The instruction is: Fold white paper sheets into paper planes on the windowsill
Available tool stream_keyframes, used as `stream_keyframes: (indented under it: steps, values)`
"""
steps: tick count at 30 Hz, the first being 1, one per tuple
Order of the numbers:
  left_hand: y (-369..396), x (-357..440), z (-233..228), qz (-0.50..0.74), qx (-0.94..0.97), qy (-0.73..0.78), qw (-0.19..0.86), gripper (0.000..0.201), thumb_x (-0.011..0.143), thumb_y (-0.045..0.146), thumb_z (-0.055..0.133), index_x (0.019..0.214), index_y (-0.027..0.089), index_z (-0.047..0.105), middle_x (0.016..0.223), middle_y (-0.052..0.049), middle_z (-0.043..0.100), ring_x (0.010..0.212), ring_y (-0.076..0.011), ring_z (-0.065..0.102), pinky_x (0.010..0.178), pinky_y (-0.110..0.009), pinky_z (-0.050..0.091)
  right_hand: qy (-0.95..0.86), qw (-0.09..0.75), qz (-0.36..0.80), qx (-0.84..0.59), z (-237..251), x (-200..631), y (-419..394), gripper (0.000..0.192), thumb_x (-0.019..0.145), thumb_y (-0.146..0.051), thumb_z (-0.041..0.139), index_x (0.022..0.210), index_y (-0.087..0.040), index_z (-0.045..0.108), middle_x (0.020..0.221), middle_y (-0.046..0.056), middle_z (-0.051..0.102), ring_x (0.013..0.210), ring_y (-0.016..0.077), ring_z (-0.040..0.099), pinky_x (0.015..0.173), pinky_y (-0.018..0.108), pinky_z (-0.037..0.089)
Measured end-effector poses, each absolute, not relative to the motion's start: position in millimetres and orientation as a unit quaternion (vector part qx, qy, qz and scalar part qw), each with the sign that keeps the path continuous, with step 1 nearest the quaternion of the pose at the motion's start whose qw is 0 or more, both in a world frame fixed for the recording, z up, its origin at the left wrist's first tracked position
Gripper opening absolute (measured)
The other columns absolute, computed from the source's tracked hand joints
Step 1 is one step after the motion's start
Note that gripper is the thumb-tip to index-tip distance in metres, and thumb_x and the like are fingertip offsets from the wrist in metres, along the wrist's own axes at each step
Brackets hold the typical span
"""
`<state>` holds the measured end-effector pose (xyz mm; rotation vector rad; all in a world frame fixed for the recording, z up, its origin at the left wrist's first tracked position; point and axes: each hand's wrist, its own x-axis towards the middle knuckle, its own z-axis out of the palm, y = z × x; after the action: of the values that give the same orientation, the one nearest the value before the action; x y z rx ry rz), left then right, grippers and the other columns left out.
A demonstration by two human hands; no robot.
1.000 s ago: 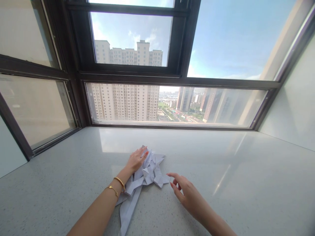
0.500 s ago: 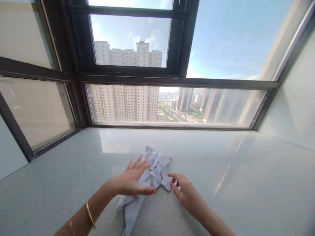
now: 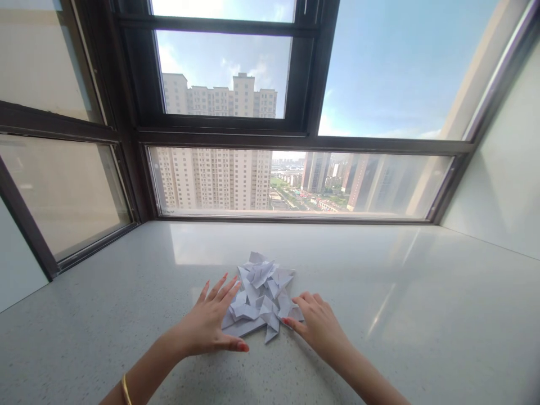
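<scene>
A heap of folded white paper pieces [image 3: 260,292] lies on the pale speckled sill. Some pieces have pointed, angular folds. My left hand [image 3: 213,323] is at the heap's left side, open with its fingers spread, fingertips at the edge of the paper. A gold bangle [image 3: 125,389] circles the left wrist. On the right side, my right hand [image 3: 316,323] rests against the heap, thumb and fingers bent but apart, with the corner of one paper piece showing between them. How firmly it touches that piece is hard to see.
The speckled stone windowsill [image 3: 400,320] spreads around both hands. Dark window frames [image 3: 295,219] border it at the back and left, and a white wall [image 3: 502,185] stands at the right. Tall buildings [image 3: 215,174] show through the glass.
The long paper pieces that trailed toward me at the lower left now lie up against the heap. My left hand has moved left and slightly down; the right hand has shifted little.
</scene>
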<state>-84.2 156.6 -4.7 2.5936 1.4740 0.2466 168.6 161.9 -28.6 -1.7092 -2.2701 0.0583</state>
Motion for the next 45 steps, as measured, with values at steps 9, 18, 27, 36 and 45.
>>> stream_keyframes:
  steps: [9, 18, 27, 36, 45]
  values:
    - [163, -65, -6, 0.273, 0.754, 0.595, 0.048, 0.032, 0.082, 0.039, 0.035, 0.085, 0.019, 0.061, 0.088, -0.007, 0.063, 0.086, -0.0226, 0.055, 0.078, -0.037, 0.041, -0.771, 0.083, 0.086, -0.626, -8, 166, 170, 0.023, 0.06, -0.033, 0.064, 0.077, -0.02, 0.057, 0.088, 0.006, 0.065, 0.089, 0.0282, 0.052, 0.073, 0.037, 0.031]
    - [162, -69, -24, 0.274, 0.751, 0.598, 0.048, 0.036, 0.082, 0.045, 0.034, 0.08, 0.019, 0.06, 0.078, -0.006, 0.06, 0.077, -0.0213, 0.052, 0.073, -0.035, 0.04, -0.745, 0.186, 0.229, -0.598, -7, 185, 173, 0.009, 0.062, -0.019, 0.056, 0.071, -0.02, 0.054, 0.069, -0.001, 0.065, 0.065, 0.016, 0.06, 0.054, 0.023, 0.036]
    - [166, -67, -31, 0.235, 0.745, 0.623, 0.047, 0.039, 0.079, 0.049, 0.037, 0.081, 0.018, 0.06, 0.083, -0.008, 0.058, 0.083, -0.024, 0.051, 0.075, -0.036, 0.038, -0.716, 0.231, 0.302, -0.586, -13, 190, 178, 0.03, 0.067, -0.025, 0.055, 0.096, -0.02, 0.048, 0.064, -0.003, 0.066, 0.05, 0.0124, 0.058, 0.052, 0.023, 0.039]
    - [164, -61, -32, 0.212, 0.742, 0.626, 0.111, 0.037, 0.073, 0.05, 0.045, 0.082, 0.017, 0.058, 0.083, -0.008, 0.058, 0.087, -0.0243, 0.049, 0.074, -0.033, 0.037, -0.732, 0.23, 0.283, -0.576, -10, 189, 179, 0.012, 0.065, -0.026, 0.055, 0.072, -0.019, 0.061, 0.065, 0.002, 0.067, 0.063, 0.018, 0.061, 0.058, 0.025, 0.041]
    - [156, -63, -11, 0.317, 0.738, 0.581, 0.133, 0.038, 0.08, 0.047, 0.037, 0.09, 0.016, 0.057, 0.082, -0.007, 0.056, 0.08, -0.0213, 0.049, 0.073, -0.034, 0.038, -0.67, 0.332, 0.418, -0.516, 2, 181, 171, 0.014, 0.064, -0.029, 0.056, 0.067, -0.015, 0.06, 0.059, 0.001, 0.06, 0.052, 0.0135, 0.056, 0.041, 0.021, 0.038]
